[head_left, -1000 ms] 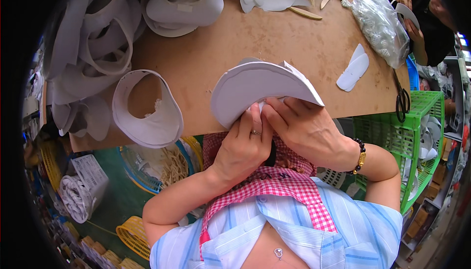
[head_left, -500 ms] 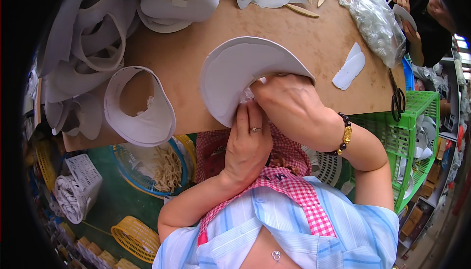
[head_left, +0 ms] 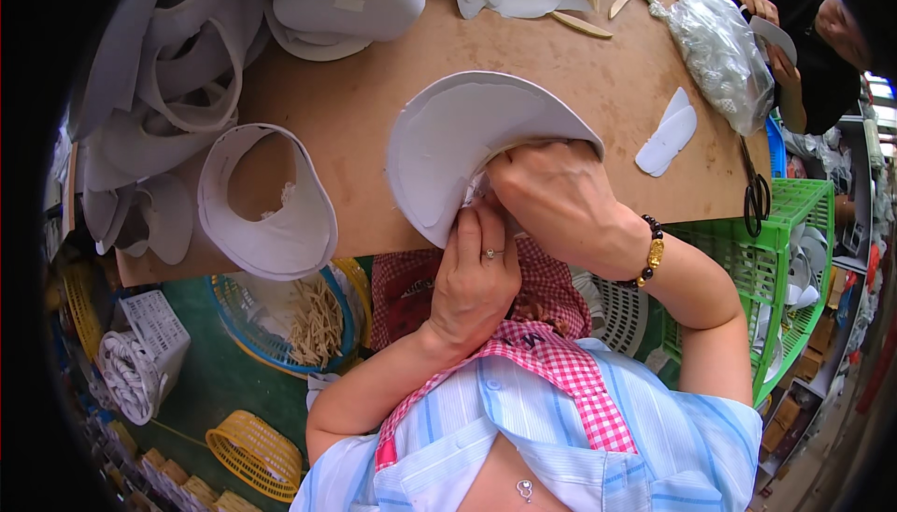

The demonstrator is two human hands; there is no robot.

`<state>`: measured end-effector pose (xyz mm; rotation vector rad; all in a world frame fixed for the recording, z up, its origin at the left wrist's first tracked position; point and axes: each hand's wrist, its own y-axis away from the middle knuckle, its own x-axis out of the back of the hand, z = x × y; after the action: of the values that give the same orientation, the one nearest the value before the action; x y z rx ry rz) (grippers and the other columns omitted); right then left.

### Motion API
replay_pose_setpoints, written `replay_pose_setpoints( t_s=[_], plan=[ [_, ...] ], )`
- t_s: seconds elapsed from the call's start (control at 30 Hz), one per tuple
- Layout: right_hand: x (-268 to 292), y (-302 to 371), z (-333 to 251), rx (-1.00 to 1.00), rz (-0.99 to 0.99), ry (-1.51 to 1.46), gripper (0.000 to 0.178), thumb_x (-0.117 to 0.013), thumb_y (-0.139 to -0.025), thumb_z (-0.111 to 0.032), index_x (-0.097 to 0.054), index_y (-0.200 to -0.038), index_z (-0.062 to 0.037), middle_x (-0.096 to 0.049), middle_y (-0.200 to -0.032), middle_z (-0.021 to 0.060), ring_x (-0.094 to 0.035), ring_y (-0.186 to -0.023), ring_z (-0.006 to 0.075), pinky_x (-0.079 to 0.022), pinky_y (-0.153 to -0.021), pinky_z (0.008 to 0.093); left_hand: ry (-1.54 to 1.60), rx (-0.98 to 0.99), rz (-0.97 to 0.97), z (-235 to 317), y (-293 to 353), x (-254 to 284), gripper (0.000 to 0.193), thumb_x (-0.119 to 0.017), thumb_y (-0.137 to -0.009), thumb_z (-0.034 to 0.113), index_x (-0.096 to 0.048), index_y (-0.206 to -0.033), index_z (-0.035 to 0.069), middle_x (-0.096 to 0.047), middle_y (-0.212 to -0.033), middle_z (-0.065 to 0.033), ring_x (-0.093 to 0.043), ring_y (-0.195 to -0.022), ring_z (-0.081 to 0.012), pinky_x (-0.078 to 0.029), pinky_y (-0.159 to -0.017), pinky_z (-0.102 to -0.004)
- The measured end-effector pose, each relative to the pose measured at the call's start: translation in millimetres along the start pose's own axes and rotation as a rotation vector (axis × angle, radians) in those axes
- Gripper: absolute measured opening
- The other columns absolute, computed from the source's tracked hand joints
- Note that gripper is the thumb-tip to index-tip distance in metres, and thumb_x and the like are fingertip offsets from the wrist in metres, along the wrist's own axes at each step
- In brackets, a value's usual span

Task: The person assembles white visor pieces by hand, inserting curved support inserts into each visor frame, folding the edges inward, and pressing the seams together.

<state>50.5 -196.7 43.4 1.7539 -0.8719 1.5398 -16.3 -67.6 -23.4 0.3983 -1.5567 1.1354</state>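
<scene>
A white curved visor-shaped piece (head_left: 467, 129) is held over the table's near edge. My left hand (head_left: 476, 264) pinches its lower left end, fingers closed together there. Curled inside the inner curve, my right hand (head_left: 556, 190) grips the piece, its fingertips mostly hidden. Between the two hands shows a small bit of clear, crinkled material (head_left: 475, 187). To the left, a similar white ring-shaped visor piece (head_left: 266, 246) lies at the table edge, with a crinkled bit on its inner rim.
White visor pieces (head_left: 350, 12) are stacked at the far left. White flat cutouts (head_left: 668, 138), a clear plastic bag (head_left: 715, 45) and black scissors (head_left: 755, 199) lie right. A green crate (head_left: 780, 260) stands beside the table (head_left: 392, 54). Another person's hand (head_left: 785, 65) works at far right.
Both hands keep their hold on the visor piece, with only slight shifts of the fingers and right wrist. The whole view has moved a little.
</scene>
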Motion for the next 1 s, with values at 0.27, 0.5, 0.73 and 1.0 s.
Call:
replay_pose_setpoints(
  t_s=[0.27,0.5,0.73,1.0],
  plan=[
    [-1.4,3.4,-5.7,-0.061,0.013,0.041,0.008,-0.066,-0.063,-0.004,-0.062,-0.069,-0.0009,-0.062,-0.066,0.0170,-0.066,-0.060,0.0286,-0.050,-0.049,0.0351,-0.100,0.006,0.048,2.0,2.9,-2.6,0.028,-0.055,-0.077,0.004,-0.064,-0.098,-0.012,-0.059,-0.104,-0.0242,-0.059,-0.096,-0.0322,-0.055,-0.079,-0.0330],
    [-0.2,3.9,-16.7,-0.058,-0.003,0.153,0.005,-0.066,-0.062,-0.006,-0.062,-0.063,-0.0032,-0.059,-0.057,0.0141,-0.064,-0.053,0.0252,-0.047,-0.043,0.0326,0.020,-0.053,0.027,-6.0,6.3,6.1,0.029,-0.053,-0.079,0.008,-0.063,-0.100,-0.009,-0.060,-0.109,-0.0264,-0.062,-0.096,-0.0335,-0.056,-0.077,-0.0325],
    [-5.9,1.8,-22.3,-0.118,0.018,0.199,0.004,-0.065,-0.064,-0.007,-0.064,-0.067,-0.0048,-0.061,-0.059,0.0119,-0.065,-0.055,0.0225,-0.048,-0.045,0.0309,0.003,-0.065,-0.005,-6.6,10.8,6.2,0.029,-0.053,-0.079,0.009,-0.063,-0.101,-0.007,-0.060,-0.112,-0.0262,-0.060,-0.100,-0.0333,-0.055,-0.079,-0.0334],
    [-6.8,1.3,-24.7,-0.071,0.040,0.210,0.007,-0.065,-0.066,-0.008,-0.066,-0.072,-0.0051,-0.063,-0.064,0.0105,-0.066,-0.058,0.0210,-0.049,-0.046,0.0292,-0.186,0.009,-0.023,-3.9,15.4,15.4,0.022,-0.055,-0.084,0.013,-0.064,-0.103,0.005,-0.056,-0.123,-0.0253,-0.058,-0.105,-0.0369,-0.053,-0.084,-0.0372]
  ],
)
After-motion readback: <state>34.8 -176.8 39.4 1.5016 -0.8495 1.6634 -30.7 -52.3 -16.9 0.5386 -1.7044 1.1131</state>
